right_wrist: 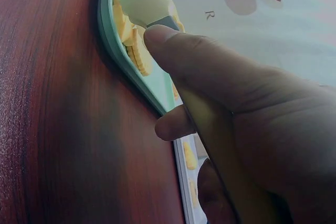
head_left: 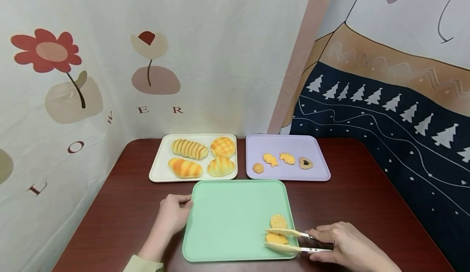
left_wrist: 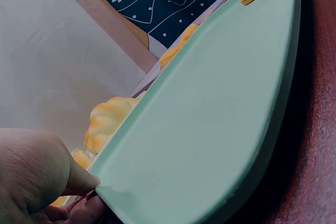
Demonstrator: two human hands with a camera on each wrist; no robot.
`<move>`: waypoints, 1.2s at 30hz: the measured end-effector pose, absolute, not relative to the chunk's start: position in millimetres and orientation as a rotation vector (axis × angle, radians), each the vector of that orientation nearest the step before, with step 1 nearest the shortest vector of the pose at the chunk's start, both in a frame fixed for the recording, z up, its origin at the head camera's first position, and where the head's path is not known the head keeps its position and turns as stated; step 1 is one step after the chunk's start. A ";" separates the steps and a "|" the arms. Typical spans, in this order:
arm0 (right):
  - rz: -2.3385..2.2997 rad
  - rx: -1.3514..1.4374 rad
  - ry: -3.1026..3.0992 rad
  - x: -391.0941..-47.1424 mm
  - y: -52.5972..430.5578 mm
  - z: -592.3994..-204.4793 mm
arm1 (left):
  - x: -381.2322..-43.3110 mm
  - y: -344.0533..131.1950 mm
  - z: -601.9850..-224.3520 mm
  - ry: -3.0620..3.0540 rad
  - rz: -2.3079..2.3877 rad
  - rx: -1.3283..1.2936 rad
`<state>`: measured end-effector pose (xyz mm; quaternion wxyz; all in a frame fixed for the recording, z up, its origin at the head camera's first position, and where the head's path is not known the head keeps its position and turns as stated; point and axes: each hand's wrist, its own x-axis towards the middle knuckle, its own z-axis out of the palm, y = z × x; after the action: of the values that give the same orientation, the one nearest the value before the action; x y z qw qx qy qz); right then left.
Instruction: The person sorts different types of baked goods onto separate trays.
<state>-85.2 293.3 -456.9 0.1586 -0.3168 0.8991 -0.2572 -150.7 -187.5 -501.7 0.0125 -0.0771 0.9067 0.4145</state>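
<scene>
My left hand [head_left: 174, 215] pinches the left rim of a mint-green tray [head_left: 227, 219], thumb on top, as the left wrist view shows. In my right hand [head_left: 346, 241] is a pair of tongs with cream tips [head_left: 282, 248], their handles between thumb and fingers. The tips reach over the tray's lower right corner, one on each side of a yellow cookie [head_left: 275, 238]; whether they press it I cannot tell. A round dotted cookie [head_left: 278, 222] lies just beyond the upper tip. The right wrist view shows cookies [right_wrist: 139, 53] near the tray's rim, partly hidden by a tong tip.
A white tray [head_left: 205, 177] with several breads [head_left: 185, 168] stands behind on the left. Beside it, a lilac tray [head_left: 290, 141] holds several small cookies [head_left: 287, 158]. All stand on a dark red wooden table [head_left: 125, 206], with a printed cloth [head_left: 220, 60] behind.
</scene>
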 end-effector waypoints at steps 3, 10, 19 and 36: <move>-0.736 -0.918 2.584 -85.2 292.4 -457.0 | -149.8 -187.4 -500.9 2.825 1.298 -0.243; -0.823 -0.939 2.578 -85.2 290.5 -455.8 | -150.5 -187.6 -501.1 2.827 1.293 -0.240; -0.908 -1.016 2.700 -90.3 288.7 -450.2 | -150.7 -188.1 -500.6 2.825 1.292 -0.234; -0.950 -1.021 2.884 -108.8 302.0 -442.7 | -151.3 -188.1 -502.3 2.835 1.289 -0.214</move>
<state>-108.8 302.0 -442.7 -0.0309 -0.3187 0.8998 -0.2965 -151.3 -188.1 -502.3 0.0100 -0.0684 0.9081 0.4130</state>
